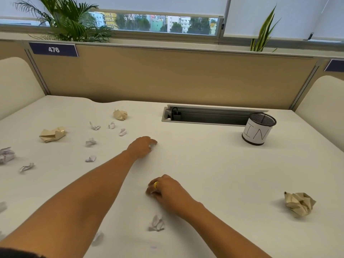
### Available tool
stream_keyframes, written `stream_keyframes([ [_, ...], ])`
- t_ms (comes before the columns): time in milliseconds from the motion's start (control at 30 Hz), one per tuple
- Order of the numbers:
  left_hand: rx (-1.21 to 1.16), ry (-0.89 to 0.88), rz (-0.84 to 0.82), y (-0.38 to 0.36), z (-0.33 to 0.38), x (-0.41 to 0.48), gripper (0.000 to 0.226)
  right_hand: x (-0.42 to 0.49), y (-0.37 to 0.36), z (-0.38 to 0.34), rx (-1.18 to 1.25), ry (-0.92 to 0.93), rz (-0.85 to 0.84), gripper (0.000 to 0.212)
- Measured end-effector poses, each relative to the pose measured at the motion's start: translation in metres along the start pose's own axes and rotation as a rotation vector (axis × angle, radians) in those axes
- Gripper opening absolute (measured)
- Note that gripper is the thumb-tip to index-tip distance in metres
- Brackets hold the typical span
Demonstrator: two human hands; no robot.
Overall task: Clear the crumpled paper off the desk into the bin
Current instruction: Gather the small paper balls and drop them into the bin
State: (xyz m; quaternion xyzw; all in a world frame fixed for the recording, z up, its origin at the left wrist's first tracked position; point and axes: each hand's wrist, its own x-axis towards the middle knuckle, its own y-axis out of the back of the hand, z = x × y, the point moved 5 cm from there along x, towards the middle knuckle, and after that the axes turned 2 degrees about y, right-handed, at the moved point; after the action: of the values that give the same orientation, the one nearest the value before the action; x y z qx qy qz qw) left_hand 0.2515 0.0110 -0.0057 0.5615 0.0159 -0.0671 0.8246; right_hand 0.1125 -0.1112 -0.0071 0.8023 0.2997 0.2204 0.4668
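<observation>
Several crumpled paper balls lie scattered on the white desk. My left hand reaches to the desk's middle, fingers closed on a small white paper ball. My right hand, with a gold ring, rests fingers-down nearer me; what it covers is hidden. A white ball lies just in front of it. Tan balls sit at the far left, back centre and right front. The bin, a black mesh cup with a white label, stands at the back right.
An open cable tray is sunk into the desk behind the bin. A beige partition closes the back, with curved side screens left and right. Small white scraps cluster left of centre; plants stand behind the partition.
</observation>
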Motion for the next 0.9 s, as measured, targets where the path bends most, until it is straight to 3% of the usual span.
stream_keyframes([
  [133,0.006,-0.028,0.163,0.003,0.005,-0.007,0.03,-0.003,0.007,0.014,0.047,-0.086,0.012,0.03],
  [300,-0.089,-0.037,0.235,-0.004,0.022,-0.013,0.022,-0.006,0.022,0.038,0.034,-0.229,-0.044,0.032],
  [367,-0.178,-0.07,0.274,-0.01,0.036,-0.017,0.021,-0.014,0.031,0.049,0.108,-0.264,0.075,0.031],
  [567,-0.752,-0.047,0.322,-0.034,0.081,-0.025,0.018,-0.043,0.057,0.093,0.217,-0.414,0.329,0.023],
  [700,-0.903,-0.029,0.273,-0.052,0.111,-0.02,0.016,-0.06,0.081,0.125,0.242,-0.516,0.467,0.005],
  [900,-0.948,-0.024,0.269,-0.071,0.149,-0.007,0.02,-0.074,0.125,0.165,0.191,-0.633,0.622,0.009],
])
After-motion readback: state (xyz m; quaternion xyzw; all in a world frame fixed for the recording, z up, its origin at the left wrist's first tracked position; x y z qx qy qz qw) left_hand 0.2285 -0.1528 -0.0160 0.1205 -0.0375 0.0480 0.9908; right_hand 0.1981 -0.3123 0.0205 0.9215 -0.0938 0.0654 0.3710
